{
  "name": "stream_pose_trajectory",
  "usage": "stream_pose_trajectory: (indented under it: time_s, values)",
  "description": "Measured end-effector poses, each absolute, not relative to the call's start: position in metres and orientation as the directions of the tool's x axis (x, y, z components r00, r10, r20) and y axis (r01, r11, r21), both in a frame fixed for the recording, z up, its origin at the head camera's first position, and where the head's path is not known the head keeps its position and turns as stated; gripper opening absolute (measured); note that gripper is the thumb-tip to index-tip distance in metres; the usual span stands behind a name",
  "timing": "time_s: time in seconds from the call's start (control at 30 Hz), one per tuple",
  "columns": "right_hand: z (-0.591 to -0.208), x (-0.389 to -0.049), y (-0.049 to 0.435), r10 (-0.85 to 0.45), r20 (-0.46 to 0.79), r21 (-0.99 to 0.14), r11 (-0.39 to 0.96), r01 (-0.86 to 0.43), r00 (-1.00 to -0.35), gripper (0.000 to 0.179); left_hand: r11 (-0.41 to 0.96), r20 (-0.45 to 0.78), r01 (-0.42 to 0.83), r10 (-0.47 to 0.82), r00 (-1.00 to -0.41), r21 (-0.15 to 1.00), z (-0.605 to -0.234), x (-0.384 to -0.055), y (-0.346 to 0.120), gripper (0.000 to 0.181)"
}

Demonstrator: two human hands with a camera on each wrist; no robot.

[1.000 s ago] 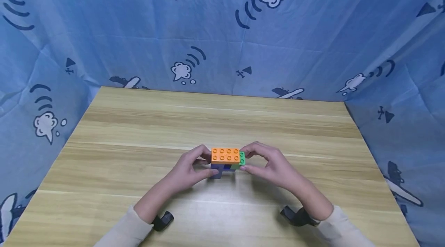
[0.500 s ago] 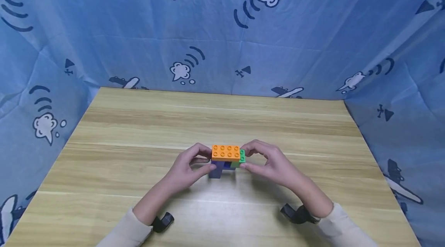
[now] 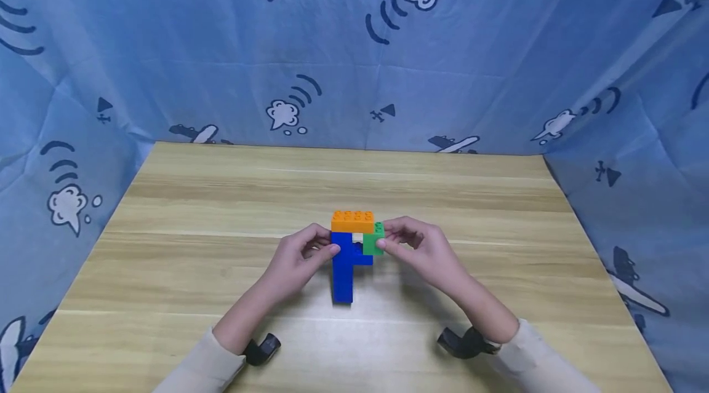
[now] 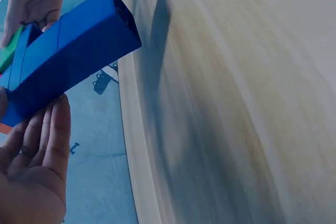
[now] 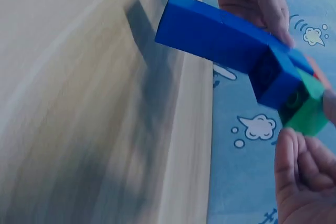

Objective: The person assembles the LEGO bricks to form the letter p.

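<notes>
Between both hands, above the table, is a joined block of toy bricks. Its tall blue brick column (image 3: pixel 342 273) points down and toward the person, with a short blue arm jutting right. An orange brick (image 3: pixel 352 222) with studs caps the top, and a green brick (image 3: pixel 373 243) sits at the right under its end. My left hand (image 3: pixel 301 253) pinches the column's upper left side between thumb and fingers. With thumb and fingertips, my right hand (image 3: pixel 418 245) grips the green brick. In the right wrist view the blue column (image 5: pixel 215 35) hangs clear of the tabletop.
The wooden table (image 3: pixel 221 190) extends on all sides of the hands. Blue printed cloth (image 3: pixel 332 30) hangs behind it and along both sides. Black wrist straps with camera mounts (image 3: pixel 468 342) sit at both wrists.
The brick block has tilted, its top going back and its lower end coming toward the person, so the long blue front shows now. Both hands still hold it and have shifted slightly.
</notes>
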State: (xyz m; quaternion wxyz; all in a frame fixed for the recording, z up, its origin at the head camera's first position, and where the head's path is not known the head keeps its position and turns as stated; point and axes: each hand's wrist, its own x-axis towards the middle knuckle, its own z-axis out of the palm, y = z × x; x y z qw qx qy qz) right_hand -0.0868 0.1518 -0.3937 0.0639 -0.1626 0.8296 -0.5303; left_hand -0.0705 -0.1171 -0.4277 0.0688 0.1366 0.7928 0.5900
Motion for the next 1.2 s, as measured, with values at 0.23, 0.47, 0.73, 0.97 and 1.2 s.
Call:
stream_pose_trajectory:
  time_s: [0.23, 0.47, 0.73, 0.97, 1.2]
  values:
    - [-0.400, -0.089, 0.143, -0.249, -0.025, -0.900, 0.427, -0.086, -0.968, 0.030, 0.335, 0.009, 0.092, 0.242, -0.970, 0.938, -0.428, -0.074, -0.113, 0.017]
    - [-0.411, -0.095, 0.140, -0.247, -0.075, -0.881, 0.471, -0.052, -0.966, 0.028, 0.439, -0.038, 0.064, 0.219, -0.975, 0.896, -0.429, -0.078, -0.108, 0.018]
    - [-0.419, -0.103, 0.138, -0.254, -0.108, -0.857, 0.513, -0.039, -0.961, 0.026, 0.522, -0.085, 0.052, 0.236, -0.968, 0.851, -0.432, -0.085, -0.104, 0.021]
    - [-0.426, -0.108, 0.137, -0.259, -0.154, -0.847, 0.532, -0.007, -0.953, 0.030, 0.560, -0.087, 0.047, 0.211, -0.974, 0.827, -0.434, -0.087, -0.100, 0.024]
    - [-0.431, -0.108, 0.138, -0.281, -0.122, -0.813, 0.579, -0.067, -0.952, 0.029, 0.604, -0.061, 0.073, 0.199, -0.978, 0.794, -0.441, -0.089, -0.096, 0.033]
